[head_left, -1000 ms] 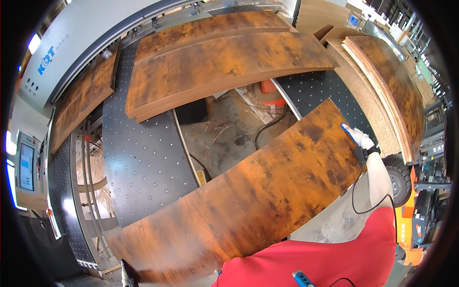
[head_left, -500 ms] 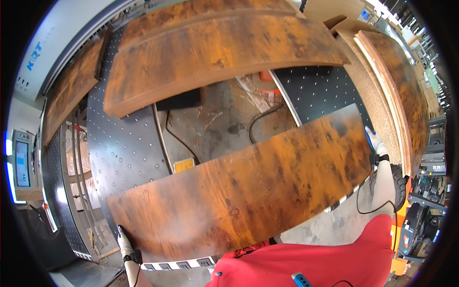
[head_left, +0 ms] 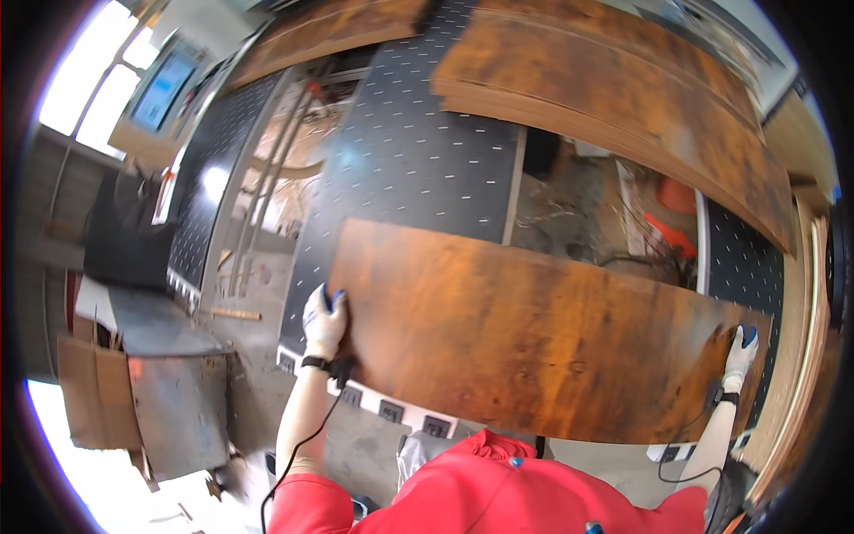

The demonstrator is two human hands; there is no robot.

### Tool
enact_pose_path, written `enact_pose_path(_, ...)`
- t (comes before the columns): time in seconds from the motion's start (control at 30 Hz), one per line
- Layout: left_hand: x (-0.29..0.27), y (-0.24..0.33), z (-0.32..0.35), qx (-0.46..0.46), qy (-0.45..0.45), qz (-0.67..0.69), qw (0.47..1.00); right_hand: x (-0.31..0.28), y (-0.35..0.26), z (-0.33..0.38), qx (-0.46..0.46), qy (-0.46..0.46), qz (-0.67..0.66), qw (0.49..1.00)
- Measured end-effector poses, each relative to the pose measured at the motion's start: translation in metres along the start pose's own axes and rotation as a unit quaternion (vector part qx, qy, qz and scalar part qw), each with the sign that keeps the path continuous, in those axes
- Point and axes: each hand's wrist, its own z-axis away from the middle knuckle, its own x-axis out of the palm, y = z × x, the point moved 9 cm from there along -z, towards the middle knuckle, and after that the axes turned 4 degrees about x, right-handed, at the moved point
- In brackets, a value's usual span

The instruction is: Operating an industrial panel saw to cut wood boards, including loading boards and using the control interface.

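A long wood-patterned board (head_left: 534,343), brown with dark blotches, lies across the near side of the black worktable (head_left: 418,169). My left hand (head_left: 325,322), in a white glove with blue fingertips, is at the board's left end. Its thumb and fingers are apart, against or just beside the edge. Over the board's top face near the right end is my right hand (head_left: 740,356), gloved alike, its fingers spread. Whether it presses on the surface I cannot tell. Both wrists carry black straps with small modules and cables.
A stack of similar boards (head_left: 605,98) sits on the table's far side, another board (head_left: 329,36) at the far left. More panels (head_left: 805,329) stand along the right. A gap in the tabletop shows floor and a red object (head_left: 669,233). Cardboard boxes (head_left: 98,392) stand at left.
My view has turned left. My left hand still stays at the board's left end; my right hand has come from the right end edge to over the top face.
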Motion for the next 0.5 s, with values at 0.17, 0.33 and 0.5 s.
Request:
enact_pose_path(0.17,-0.048,0.004,0.016,0.109,0.107,0.169,0.974,-0.012,-0.258,0.087,0.028,-0.295,-0.543,0.786)
enact_pose_path(0.33,-0.063,-0.049,0.086,0.043,0.005,0.547,0.836,-0.042,-0.621,0.339,0.111,-0.48,-0.794,0.356)
enact_pose_path(0.5,-0.146,-0.089,0.165,0.114,-0.147,0.567,0.803,-0.105,-0.848,0.595,0.161,-0.623,-0.762,0.071)
